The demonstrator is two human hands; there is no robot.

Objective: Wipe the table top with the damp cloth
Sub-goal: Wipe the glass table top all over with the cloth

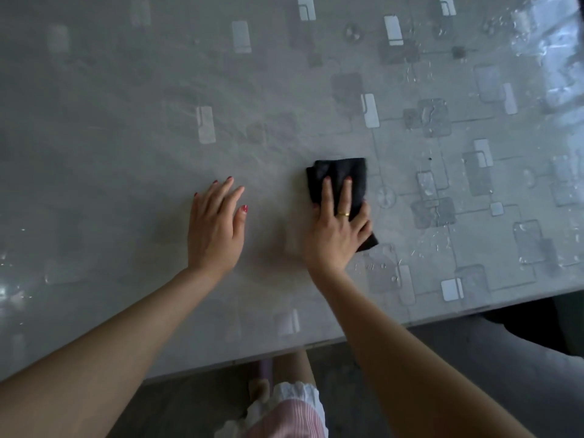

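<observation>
A folded black cloth (343, 173) lies flat on the grey table top (158, 121), which has a pattern of pale and dark rectangles under a glossy cover. My right hand (336, 230) presses down on the cloth with fingers spread over it; the cloth sticks out beyond my fingertips and past my little finger. My left hand (216, 229) rests flat on the bare table, fingers apart, about a hand's width left of the cloth, holding nothing.
The table's near edge (316, 341) runs diagonally from lower left up to the right. Wet patches and droplets (543, 42) glisten at the far right of the top. Below the edge are a grey floor, a dark object (534, 324) at right, and my pink striped clothing.
</observation>
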